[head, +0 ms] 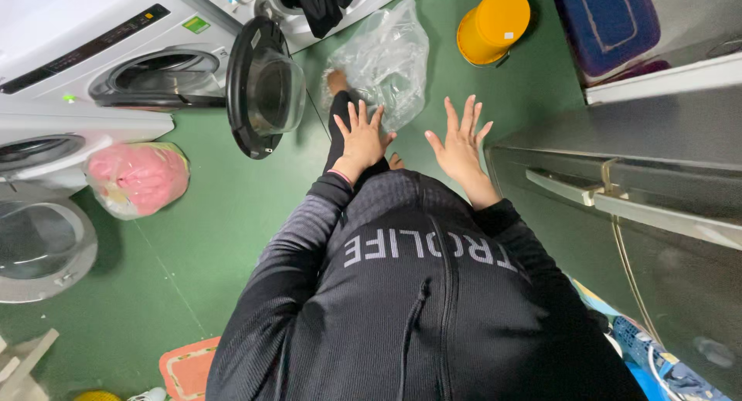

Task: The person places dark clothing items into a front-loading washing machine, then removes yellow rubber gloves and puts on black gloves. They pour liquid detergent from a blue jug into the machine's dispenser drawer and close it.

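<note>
Nearest the camera: dark zipped jacket [417, 308], both sleeves reaching forward over the green floor [216, 215].

Left hand [362, 138] and right hand [460, 142] were held out side by side, palms down, fingers spread wide, holding nothing and touching nothing.

Clear plastic bag [385, 61] lay crumpled on the floor at 12 o'clock from the left hand, just beyond its fingertips; from the right hand it lay at about 11 o'clock, a little farther. Left hand was the nearer. The bag's long axis ran roughly 12 to 6; contents could not be made out.

At 9 o'clock, a bag of pink laundry [139, 177] rested against a white washing machine [85, 76]. That machine's round door [263, 88] stood open, drum interior too dark to read.

At 12 o'clock, farther off, a second washer [371, 3] had dark clothing [321, 3] hanging from its opening.

At 1 o'clock, a yellow bucket [492, 26] lay tipped on its side; its inside was not in view.

At 3 o'clock, a steel counter [657, 130]
</note>
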